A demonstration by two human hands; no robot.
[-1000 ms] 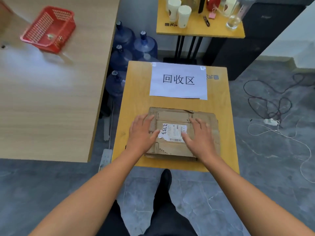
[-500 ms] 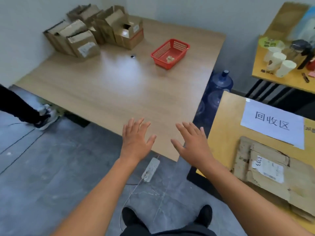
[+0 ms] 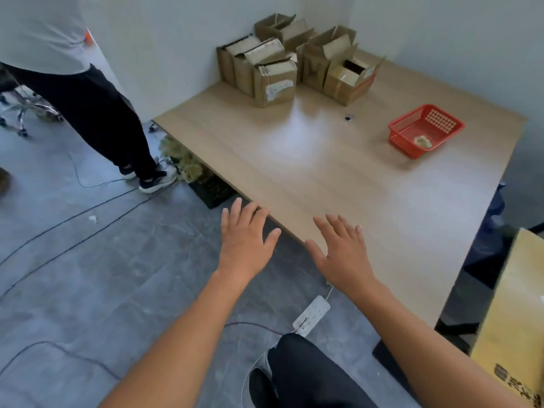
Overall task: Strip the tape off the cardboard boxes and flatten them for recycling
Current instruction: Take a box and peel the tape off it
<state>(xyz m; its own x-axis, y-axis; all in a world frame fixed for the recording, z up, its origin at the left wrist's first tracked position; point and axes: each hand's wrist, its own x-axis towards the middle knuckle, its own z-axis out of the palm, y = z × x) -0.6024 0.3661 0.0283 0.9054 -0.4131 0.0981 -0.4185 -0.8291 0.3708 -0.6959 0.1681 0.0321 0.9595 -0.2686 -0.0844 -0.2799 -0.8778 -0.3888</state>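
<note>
Several brown cardboard boxes [image 3: 275, 82] are piled at the far corner of the large wooden table [image 3: 338, 178], some with flaps standing up and one with a torn white label. My left hand [image 3: 245, 241] hovers with fingers spread just off the table's near edge, over the floor. My right hand [image 3: 343, 253] is stretched out flat above the near edge of the table. Both hands hold nothing and are far from the boxes.
A red plastic basket [image 3: 425, 129] with a scrap of tape in it sits on the table's right side. A person's legs [image 3: 97, 122] stand at the left. Cables and a white power strip [image 3: 312, 315] lie on the grey floor. A yellow table's corner [image 3: 512, 319] shows at the right.
My hands left the flattened box on the yellow table, and my view swung left to the big wooden table. The box pile now lies ahead; the flattened box is out of view.
</note>
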